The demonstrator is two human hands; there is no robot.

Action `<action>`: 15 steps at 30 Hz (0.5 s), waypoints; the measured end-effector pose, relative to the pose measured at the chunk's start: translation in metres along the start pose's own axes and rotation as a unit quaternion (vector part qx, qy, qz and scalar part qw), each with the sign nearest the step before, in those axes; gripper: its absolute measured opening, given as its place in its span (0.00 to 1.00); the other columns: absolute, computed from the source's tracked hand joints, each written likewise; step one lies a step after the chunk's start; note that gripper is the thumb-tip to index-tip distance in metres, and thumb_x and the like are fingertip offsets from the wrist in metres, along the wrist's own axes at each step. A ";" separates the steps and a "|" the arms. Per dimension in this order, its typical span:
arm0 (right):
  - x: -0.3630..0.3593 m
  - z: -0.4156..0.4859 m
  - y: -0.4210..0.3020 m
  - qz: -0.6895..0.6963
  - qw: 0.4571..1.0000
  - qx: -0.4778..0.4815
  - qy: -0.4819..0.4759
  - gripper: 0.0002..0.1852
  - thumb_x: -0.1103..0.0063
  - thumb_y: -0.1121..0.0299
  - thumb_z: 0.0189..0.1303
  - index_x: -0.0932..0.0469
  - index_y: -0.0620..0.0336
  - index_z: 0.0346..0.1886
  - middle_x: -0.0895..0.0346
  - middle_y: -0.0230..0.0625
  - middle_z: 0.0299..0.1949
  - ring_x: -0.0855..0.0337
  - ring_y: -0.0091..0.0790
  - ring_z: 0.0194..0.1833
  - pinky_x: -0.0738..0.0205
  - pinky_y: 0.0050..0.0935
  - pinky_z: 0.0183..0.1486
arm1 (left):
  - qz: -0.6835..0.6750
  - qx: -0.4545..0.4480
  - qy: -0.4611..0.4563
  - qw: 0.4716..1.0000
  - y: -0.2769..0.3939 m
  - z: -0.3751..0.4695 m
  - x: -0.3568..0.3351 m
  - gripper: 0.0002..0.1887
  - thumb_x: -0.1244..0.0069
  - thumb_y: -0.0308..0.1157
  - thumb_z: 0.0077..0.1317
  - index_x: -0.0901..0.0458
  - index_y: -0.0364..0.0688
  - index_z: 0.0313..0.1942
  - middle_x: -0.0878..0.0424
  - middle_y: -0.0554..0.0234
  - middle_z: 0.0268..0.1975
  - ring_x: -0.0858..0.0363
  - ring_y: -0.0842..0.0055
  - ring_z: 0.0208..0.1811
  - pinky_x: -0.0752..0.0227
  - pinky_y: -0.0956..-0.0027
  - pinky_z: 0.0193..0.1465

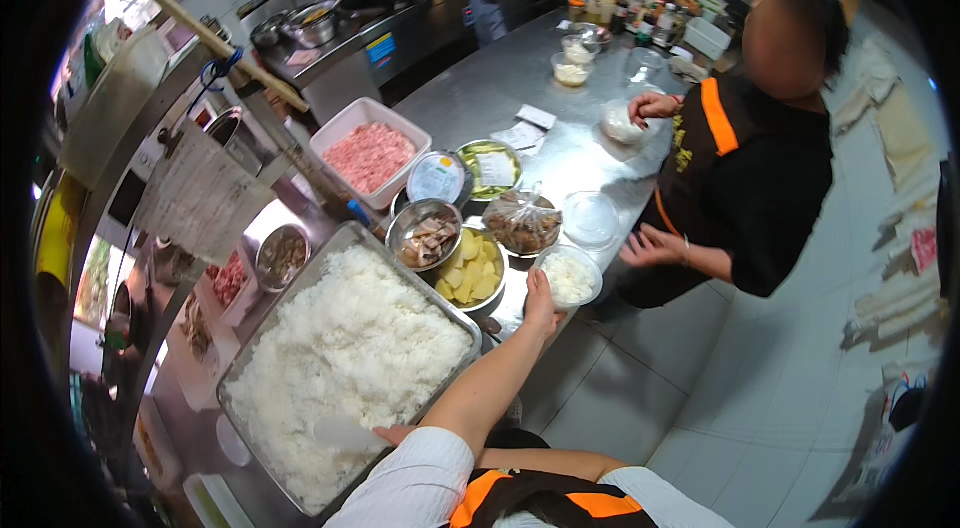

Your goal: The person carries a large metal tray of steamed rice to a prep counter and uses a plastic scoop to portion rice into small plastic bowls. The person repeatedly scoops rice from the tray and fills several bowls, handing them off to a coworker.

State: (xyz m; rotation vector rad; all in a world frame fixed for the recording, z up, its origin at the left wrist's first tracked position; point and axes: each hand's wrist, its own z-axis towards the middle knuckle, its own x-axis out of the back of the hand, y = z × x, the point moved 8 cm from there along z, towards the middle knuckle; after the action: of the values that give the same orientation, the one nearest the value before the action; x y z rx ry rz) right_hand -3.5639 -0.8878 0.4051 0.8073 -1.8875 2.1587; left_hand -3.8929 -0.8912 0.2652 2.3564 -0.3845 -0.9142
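My left hand (544,303) grips the side of a clear plastic bowl (570,277) of white rice, held out at the steel table's edge. My right arm crosses beneath my left forearm, and my right hand (394,434), partly hidden by the left sleeve, holds a pale rice paddle (346,433). The paddle's blade lies on the cooked rice (352,348) heaped in a large metal tray (463,325). A clear round lid or shallow container (591,219) rests on the table beyond the bowl.
Metal bowls of potato slices (471,269) and sliced meat (426,234), a bagged brown food (523,222) and a white tub of minced meat (369,153) stand close by. Across the table's right edge stands a co-worker (720,153), one hand at a bagged container (624,121). Shelving rises at left.
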 end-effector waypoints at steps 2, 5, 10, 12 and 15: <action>0.006 -0.004 -0.001 -0.005 1.000 0.019 -0.001 0.20 0.50 0.72 0.59 0.28 0.59 0.56 0.23 0.49 0.39 0.22 0.52 0.39 0.28 0.46 0.40 | -0.019 0.005 0.030 0.999 -0.017 0.026 0.021 0.28 0.69 0.56 0.73 0.54 0.69 0.70 0.38 0.64 0.67 0.28 0.63 0.59 0.28 0.47 0.49; 0.009 -0.006 -0.007 -0.017 0.998 0.061 -0.002 0.21 0.49 0.72 0.58 0.29 0.59 0.57 0.24 0.49 0.37 0.22 0.52 0.38 0.28 0.46 0.39 | -0.084 -0.009 0.036 0.996 -0.030 0.059 0.041 0.29 0.66 0.52 0.73 0.49 0.53 0.69 0.35 0.58 0.65 0.26 0.68 0.58 0.24 0.53 0.49; 0.027 0.000 -0.013 -0.059 0.990 0.120 0.044 0.22 0.48 0.73 0.58 0.29 0.59 0.58 0.24 0.48 0.35 0.23 0.52 0.36 0.29 0.47 0.36 | -0.136 0.069 0.023 0.988 0.012 -0.008 -0.005 0.50 0.58 0.70 0.59 0.47 0.38 0.68 0.34 0.42 0.63 0.22 0.62 0.53 0.20 0.61 0.43; 0.041 0.014 -0.011 -0.074 0.985 0.135 0.083 0.22 0.47 0.73 0.57 0.29 0.59 0.58 0.25 0.48 0.34 0.23 0.52 0.35 0.30 0.47 0.36 | -0.019 -0.016 0.072 0.997 0.068 -0.084 -0.017 0.30 0.54 0.56 0.67 0.30 0.37 0.54 0.23 0.56 0.52 0.23 0.73 0.51 0.25 0.68 0.47; 0.062 0.051 -0.010 -0.103 0.972 0.146 0.153 0.23 0.46 0.74 0.57 0.29 0.58 0.58 0.25 0.48 0.33 0.24 0.51 0.34 0.30 0.47 0.34 | 0.133 -0.228 -0.200 0.944 0.180 -0.205 -0.021 0.19 0.49 0.45 0.68 0.25 0.39 0.50 0.23 0.65 0.48 0.26 0.81 0.48 0.31 0.75 0.47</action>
State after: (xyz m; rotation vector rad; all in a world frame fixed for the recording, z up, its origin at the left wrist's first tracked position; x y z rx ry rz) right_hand -3.5965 -0.9483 0.4474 0.6367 -1.3020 2.2999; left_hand -3.7770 -0.9402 0.5083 1.6506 -0.5666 -1.1991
